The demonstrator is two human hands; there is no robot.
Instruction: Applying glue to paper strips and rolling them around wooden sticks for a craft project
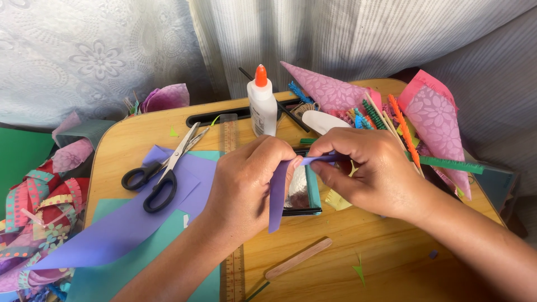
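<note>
- While both hands meet above the middle of the rounded wooden lap table [386, 246], they share one narrow purple paper strip [277, 196].
- Left hand [246, 187]: closed around the strip's upper part, knuckles toward the camera; its fingertips are hidden behind the hand, so the exact pinch point cannot be seen.
- Right hand [366, 168]: thumb and forefinger pinched on the strip's short horizontal end, just beside the left hand; the other fingers curl under.
- From the left hand, the strip hangs down freely, its lower end ending above the table.
- Behind the strip lies a small dark-framed mirror-like tile with a teal edge [305, 193], mostly covered by the hands; what it really is stays hard to tell.
- Black-handled scissors [162, 173] rest, blades closed, on a large purple paper sheet [117, 229], which overlaps a teal paper sheet [140, 263] cut off by the lower edge.
- A clear plastic ruler [229, 140] runs under the left forearm, its middle hidden.
- A white glue bottle with an orange cap [262, 106] stands upright near the table's far edge.
- A plain wooden craft stick [298, 258] lies near the front, apart from the hands.
- Pink patterned paper cones [436, 120] and a jumble of coloured fringed sticks [391, 120] crowd the far right; single pieces there are hard to separate.
- A heap of patterned paper strips [39, 218] sits off the table's left side, partly cut off.
</note>
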